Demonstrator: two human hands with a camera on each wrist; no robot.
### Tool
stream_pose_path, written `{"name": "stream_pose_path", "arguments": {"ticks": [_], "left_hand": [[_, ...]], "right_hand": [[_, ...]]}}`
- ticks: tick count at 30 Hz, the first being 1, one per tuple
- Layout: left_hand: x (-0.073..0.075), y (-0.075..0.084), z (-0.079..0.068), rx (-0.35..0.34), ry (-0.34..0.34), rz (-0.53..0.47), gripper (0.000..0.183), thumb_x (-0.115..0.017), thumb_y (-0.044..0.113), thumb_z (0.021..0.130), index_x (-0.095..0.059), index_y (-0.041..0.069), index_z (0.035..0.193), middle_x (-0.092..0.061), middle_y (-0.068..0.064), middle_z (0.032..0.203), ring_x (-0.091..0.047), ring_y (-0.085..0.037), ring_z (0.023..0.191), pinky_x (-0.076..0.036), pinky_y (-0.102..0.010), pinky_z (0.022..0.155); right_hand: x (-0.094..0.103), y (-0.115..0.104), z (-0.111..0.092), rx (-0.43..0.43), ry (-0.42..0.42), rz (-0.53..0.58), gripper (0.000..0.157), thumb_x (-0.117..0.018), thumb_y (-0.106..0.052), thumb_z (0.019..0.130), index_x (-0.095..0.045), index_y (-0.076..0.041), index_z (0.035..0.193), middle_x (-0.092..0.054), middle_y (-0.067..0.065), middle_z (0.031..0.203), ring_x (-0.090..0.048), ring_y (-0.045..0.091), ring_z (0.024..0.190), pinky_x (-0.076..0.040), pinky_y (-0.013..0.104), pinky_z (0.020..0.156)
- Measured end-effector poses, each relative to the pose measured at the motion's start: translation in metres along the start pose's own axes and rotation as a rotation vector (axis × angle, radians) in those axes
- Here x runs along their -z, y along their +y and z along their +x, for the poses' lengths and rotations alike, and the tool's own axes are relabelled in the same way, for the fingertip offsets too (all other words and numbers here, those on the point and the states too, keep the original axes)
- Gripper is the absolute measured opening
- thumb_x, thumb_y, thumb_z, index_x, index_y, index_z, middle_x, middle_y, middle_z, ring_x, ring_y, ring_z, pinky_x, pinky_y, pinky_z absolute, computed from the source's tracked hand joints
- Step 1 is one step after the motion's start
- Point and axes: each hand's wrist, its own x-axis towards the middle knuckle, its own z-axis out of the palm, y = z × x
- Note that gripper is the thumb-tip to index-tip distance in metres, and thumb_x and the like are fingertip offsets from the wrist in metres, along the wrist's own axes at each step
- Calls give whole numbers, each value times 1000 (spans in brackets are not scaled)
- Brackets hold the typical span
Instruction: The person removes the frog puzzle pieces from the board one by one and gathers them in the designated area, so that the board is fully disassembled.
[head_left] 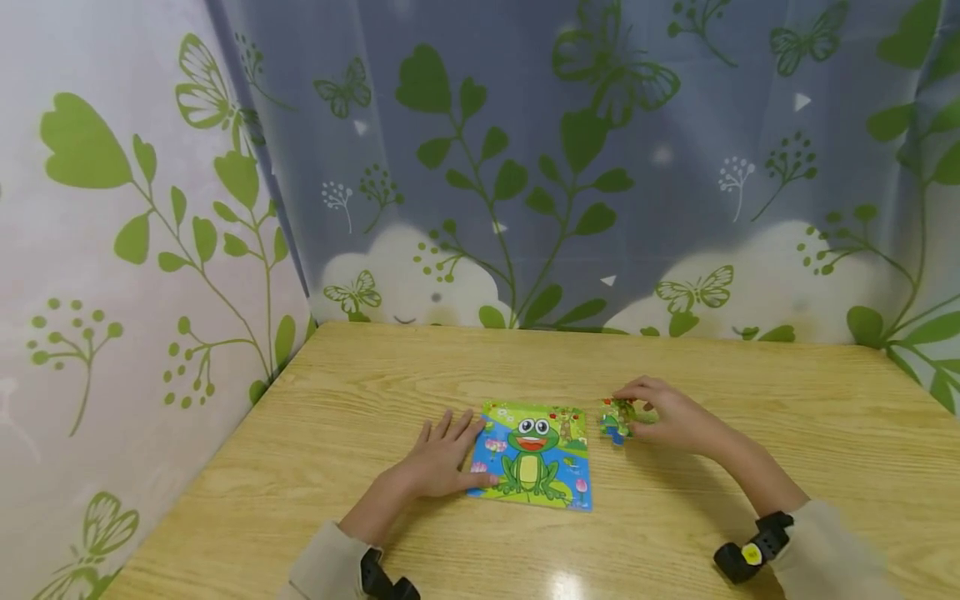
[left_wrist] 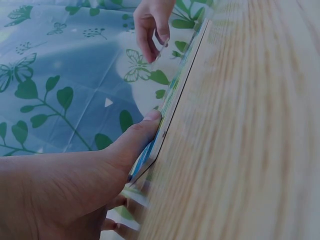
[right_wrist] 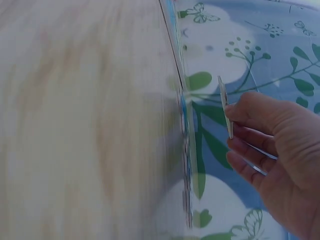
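Observation:
A square frog jigsaw puzzle [head_left: 531, 471] lies flat on the table. My left hand [head_left: 442, 462] rests at its left side with fingers spread, the thumb [left_wrist: 145, 127] lying on the near left corner of the board. To the right of the board, my right hand [head_left: 667, 421] pinches a thin jigsaw piece [right_wrist: 225, 107] between thumb and fingers, seen edge-on in the right wrist view and raised off the table. Under and beside those fingertips, a few green and blue loose pieces [head_left: 617, 433] lie on the wood; the hand partly covers them.
The pale wooden table [head_left: 525, 550] reaches back to a blue curtain [head_left: 510, 167] printed with leaves and butterflies. A light patterned cloth [head_left: 150, 292] hangs along the left side. Both wrists carry black camera straps [head_left: 772, 533].

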Motion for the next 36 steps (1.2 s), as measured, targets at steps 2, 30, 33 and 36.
{"name": "stream_pose_path", "arguments": {"ticks": [2,30,33,36], "left_hand": [[0,-1,0,3,-1,3,85,-50,60,85,-18,12,148,-10,-14,151,-1,-39,135,-3,-59,102],[-1,-2,1,-3,-10,2,86,-49,61,85,-17,12,148,-9,-14,151,0,-40,135,-2,-59,102],[-1,-2,1,-4,-5,8,86,-49,61,86,-17,12,148,-10,-14,151,-1,-40,135,-3,-59,102],[-1,0,0,-3,-1,14,85,-50,60,86,-18,11,148,-11,-14,151,-2,-40,135,-3,-59,102]], "right_hand": [[5,5,-7,1,11,-3,40,-63,-5,83,-55,4,121,-50,16,115,-52,29,96,-46,40,72],[29,57,-68,-29,123,-72,39,-70,6,75,-57,10,112,-53,23,107,-53,40,95,-49,43,70],[29,62,-70,-23,128,-52,39,-70,7,75,-58,9,111,-54,21,107,-54,38,93,-50,41,70],[28,68,-72,-18,125,-49,38,-70,6,75,-58,8,111,-54,20,107,-55,34,92,-51,37,69]]}}
